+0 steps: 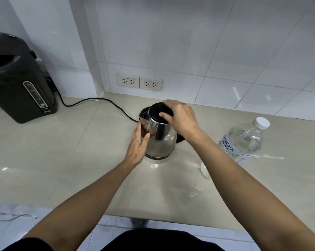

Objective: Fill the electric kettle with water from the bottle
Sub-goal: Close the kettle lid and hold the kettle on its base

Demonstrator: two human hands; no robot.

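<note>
— Where's your kettle, and which way is it facing?

— Your stainless steel electric kettle (160, 140) stands upright on the beige countertop (62, 151), its long axis vertical, just in front of its round black base (180, 140). The spout points to your left and slightly away from you; the black handle faces you.

— And your hands?

— Your right hand (182, 120) lies over the black lid (158, 111), fingers curled around its far edge, thumb pressing on top. Your left hand (137, 145) lies flat against the kettle's left side, fingers held together and pointing up toward the spout, thumb on the metal.

— The bottle?

— Your clear water bottle (243, 140) stands well to the right of the kettle, untouched, white cap (261, 122) on. A dark electric thermo pot (19, 78) sits far left, with a black cord (98, 101) trailing across toward the kettle's base.
</note>
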